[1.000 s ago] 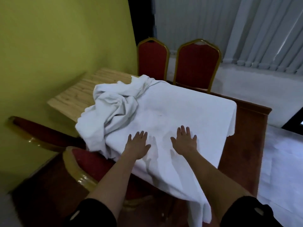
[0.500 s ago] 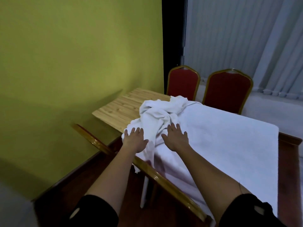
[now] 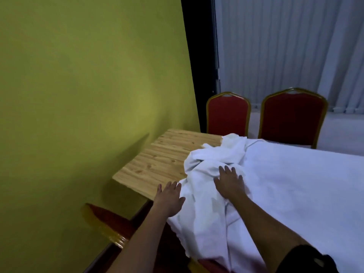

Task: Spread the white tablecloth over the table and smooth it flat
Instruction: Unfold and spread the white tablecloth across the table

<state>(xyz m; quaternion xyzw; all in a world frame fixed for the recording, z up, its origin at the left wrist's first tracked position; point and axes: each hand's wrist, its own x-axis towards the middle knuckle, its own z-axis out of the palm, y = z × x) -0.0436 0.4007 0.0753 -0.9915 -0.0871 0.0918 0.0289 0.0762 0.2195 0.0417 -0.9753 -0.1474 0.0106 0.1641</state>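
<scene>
The white tablecloth [image 3: 295,184] lies flat over the right part of the wooden table [image 3: 163,160], while its left part is bunched in a crumpled heap. The table's left end is bare wood. My right hand [image 3: 230,184] rests palm down on the near side of the heap, fingers spread. My left hand [image 3: 170,198] lies flat with fingers apart at the cloth's left edge, near the table's front edge.
A yellow-green wall [image 3: 88,95] runs close along the table's left end. Two red chairs with gold frames [image 3: 228,115] [image 3: 293,119] stand behind the table. Another red chair's back [image 3: 106,219] is at the near left. Grey curtains [image 3: 285,46] hang at the back.
Both hands have slid left along the cloth from its flat middle to the crumpled heap. The left hand now sits at the cloth's left edge by bare wood. My view turned left.
</scene>
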